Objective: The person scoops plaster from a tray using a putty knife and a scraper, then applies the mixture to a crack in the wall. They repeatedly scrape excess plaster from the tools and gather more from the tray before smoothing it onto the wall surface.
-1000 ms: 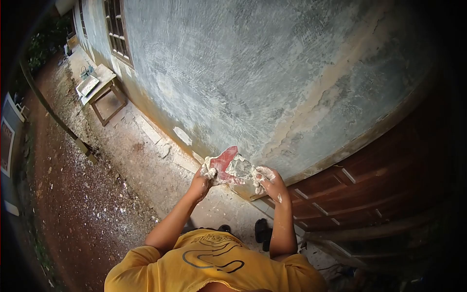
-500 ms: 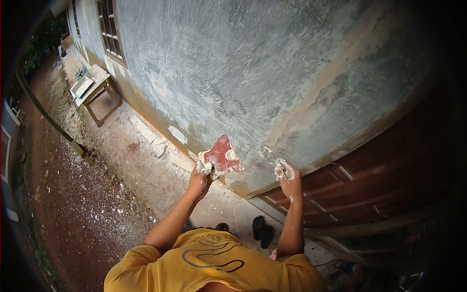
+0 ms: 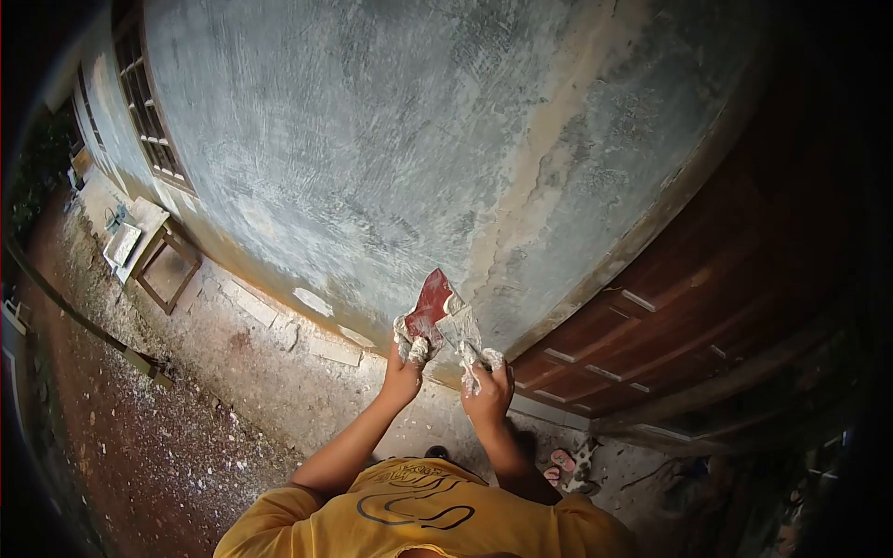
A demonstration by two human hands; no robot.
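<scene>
My left hand, smeared with pale putty, is closed on the lower edge of a flat red triangular plate. In my right hand is a putty knife with a whitish, putty-coated blade. The blade lies against or just over the right side of the red plate; contact is hard to tell. Putty also clings to the right fingers and hides most of the handle. Both hands are in front of the grey, patchily coated wall, which has a beige vertical strip.
A small wooden table bearing a white tray stands by the wall at left, below a barred window. To the right is a brown panelled door. Pink sandals lie near my feet. A pole slants at left.
My right hand has moved left, bringing the putty knife from beside the wall to the red plate. The view has turned, and the pink sandals have come into sight.
</scene>
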